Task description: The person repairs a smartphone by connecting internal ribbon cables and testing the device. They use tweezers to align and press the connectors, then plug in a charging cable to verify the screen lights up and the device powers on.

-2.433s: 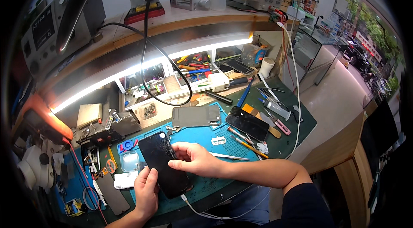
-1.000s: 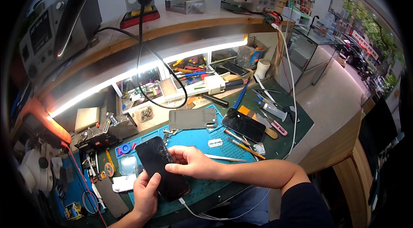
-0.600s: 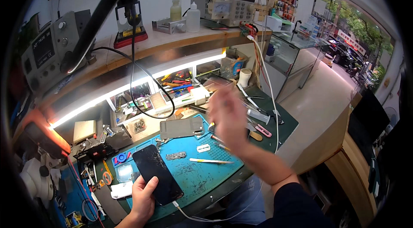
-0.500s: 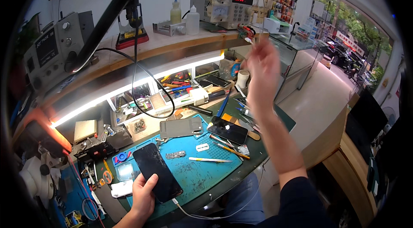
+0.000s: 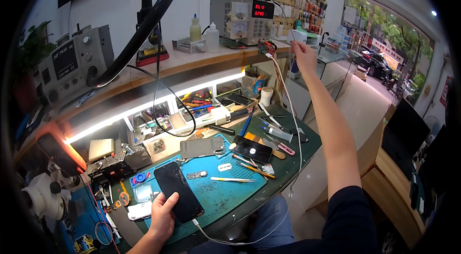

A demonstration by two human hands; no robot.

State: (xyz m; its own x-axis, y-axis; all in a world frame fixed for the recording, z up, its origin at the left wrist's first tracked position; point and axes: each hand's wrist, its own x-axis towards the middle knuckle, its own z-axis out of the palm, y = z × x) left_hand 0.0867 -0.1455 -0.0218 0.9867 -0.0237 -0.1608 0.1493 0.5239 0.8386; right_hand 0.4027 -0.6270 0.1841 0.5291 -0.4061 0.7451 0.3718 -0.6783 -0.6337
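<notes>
My left hand (image 5: 163, 215) grips the lower left edge of a black smartphone (image 5: 176, 188), thumb over its dark glass. A white charging cable (image 5: 211, 239) is plugged into the phone's bottom end and loops right, then up toward the shelf. My right hand (image 5: 304, 57) is raised to the right of the bench power supply (image 5: 242, 20), its fingers pinched on a thin cable (image 5: 286, 15) that arcs over from the supply's top. The phone is tilted above a blue repair mat (image 5: 230, 194).
On the mat are a second black phone (image 5: 251, 149), a grey phone panel (image 5: 201, 147), tweezers (image 5: 233, 179) and a razor blade (image 5: 224, 167). A black hose (image 5: 144, 28) hangs across the upper left. A microscope (image 5: 45, 196) stands at left, a glass counter (image 5: 331, 74) beyond my right arm.
My right hand, blurred before, is now sharp and slightly farther right, fingers pinched on the thin cable. The view has shifted slightly. My left hand still holds the phone.
</notes>
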